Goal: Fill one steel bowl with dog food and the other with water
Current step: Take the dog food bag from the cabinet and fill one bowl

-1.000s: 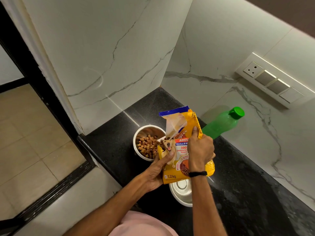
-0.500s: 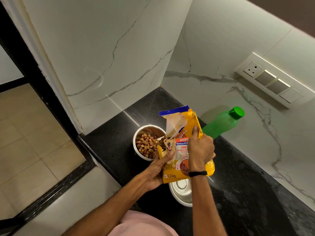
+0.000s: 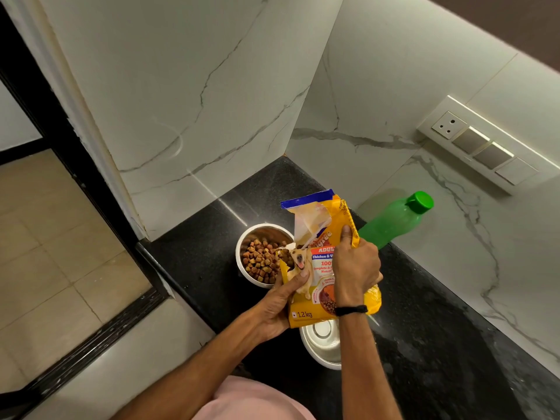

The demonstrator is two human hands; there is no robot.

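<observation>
A yellow dog food bag (image 3: 318,265) with a torn-open top is held over the black counter (image 3: 439,328). My left hand (image 3: 277,301) grips its lower left side and my right hand (image 3: 356,265) grips its right edge. Left of the bag stands a steel bowl (image 3: 242,265) holding brown kibble (image 3: 260,262). A second steel bowl (image 3: 321,344) sits under the bag, partly hidden by my right forearm, with no food visible inside. A green bottle (image 3: 394,219) with a green cap stands behind the bag by the wall.
Marble walls close the counter's corner behind the bowls. A switch panel (image 3: 485,144) is mounted on the right wall. The counter's left edge (image 3: 169,286) drops to a tiled floor (image 3: 51,256).
</observation>
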